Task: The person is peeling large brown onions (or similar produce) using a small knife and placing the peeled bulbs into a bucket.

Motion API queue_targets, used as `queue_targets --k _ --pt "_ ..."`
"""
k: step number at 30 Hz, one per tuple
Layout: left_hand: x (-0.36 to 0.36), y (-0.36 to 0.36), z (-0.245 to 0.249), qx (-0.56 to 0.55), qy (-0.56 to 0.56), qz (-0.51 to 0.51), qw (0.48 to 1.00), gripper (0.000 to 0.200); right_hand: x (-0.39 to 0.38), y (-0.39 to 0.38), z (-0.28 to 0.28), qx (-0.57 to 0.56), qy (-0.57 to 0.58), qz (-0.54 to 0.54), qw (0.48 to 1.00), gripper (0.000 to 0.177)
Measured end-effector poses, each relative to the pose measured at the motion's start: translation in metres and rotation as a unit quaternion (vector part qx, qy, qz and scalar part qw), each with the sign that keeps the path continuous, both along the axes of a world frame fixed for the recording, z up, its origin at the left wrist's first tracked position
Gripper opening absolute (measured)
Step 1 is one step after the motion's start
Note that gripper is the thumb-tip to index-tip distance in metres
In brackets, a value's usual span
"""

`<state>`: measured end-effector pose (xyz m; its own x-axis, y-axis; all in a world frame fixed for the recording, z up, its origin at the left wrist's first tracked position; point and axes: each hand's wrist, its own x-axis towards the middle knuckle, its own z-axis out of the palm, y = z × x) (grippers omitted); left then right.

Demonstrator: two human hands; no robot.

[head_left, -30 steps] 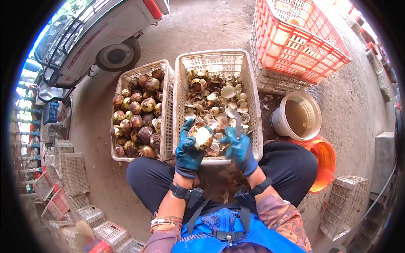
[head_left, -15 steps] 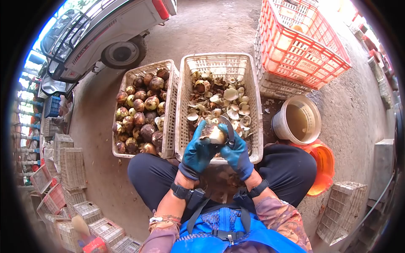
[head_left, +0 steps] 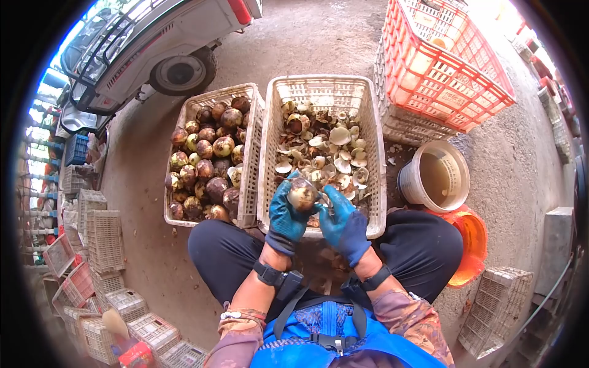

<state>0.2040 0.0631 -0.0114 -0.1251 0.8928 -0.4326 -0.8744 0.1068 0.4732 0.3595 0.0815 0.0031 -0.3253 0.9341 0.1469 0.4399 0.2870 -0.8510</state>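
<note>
The person sits low on the ground with both hands in blue gloves raised over the near end of a pale plastic basket (head_left: pixel 322 89). The left hand (head_left: pixel 286 218) is closed around a round fruit (head_left: pixel 302 195), its fingers wrapped up the left side so that the brown, partly pared top shows above them. The fruit sits just over the basket's near edge, between the two hands. The right hand (head_left: pixel 342 224) lies just beside it, to the lower right, with its fingers curled in toward the fruit. The glove hides the palm, so I cannot tell whether it grips anything or only rests against the fruit. Inside the basket under the hands lies a heap of pale shells and brown peelings (head_left: pixel 334 136). Touching that basket on its left stands a second basket (head_left: pixel 250 178), filled with whole brown and greenish fruits (head_left: pixel 208 150). To the right, on the ground, a pale bucket (head_left: pixel 406 184) holds murky liquid, and an orange bucket (head_left: pixel 472 245) stands just behind the person's right knee. Beyond them a red crate (head_left: pixel 454 73) rests on stacked pale crates, and a vehicle (head_left: pixel 153 37) is parked at upper left.
</note>
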Motion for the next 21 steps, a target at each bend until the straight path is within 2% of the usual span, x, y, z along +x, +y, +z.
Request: queue_targets --k 2,6,8,11,17,21 --pt "0.002 0.001 -0.001 -0.005 0.007 0.017 1.000 0.045 -0.001 -0.003 -0.010 0.056 -0.044 0.014 0.997 0.054" --pt "0.008 0.006 -0.005 -0.054 0.039 0.073 0.995 0.047 -0.004 -0.007 -0.003 0.052 -0.137 0.038 0.989 0.055" --pt "0.006 0.006 -0.003 -0.062 0.029 0.064 0.996 0.049 -0.004 -0.007 -0.005 0.069 -0.163 0.049 0.983 0.055" --pt "0.008 0.006 -0.003 -0.086 0.038 0.068 0.993 0.050 -0.007 -0.010 -0.005 0.052 -0.254 0.045 0.965 0.051" --pt "0.010 0.005 -0.011 -0.091 0.096 0.073 0.989 0.049 -0.015 -0.014 -0.012 0.044 -0.355 0.046 0.933 0.031" --pt "0.009 0.004 -0.012 -0.097 0.102 0.066 0.988 0.047 -0.016 -0.014 -0.013 0.050 -0.373 0.058 0.925 0.028"
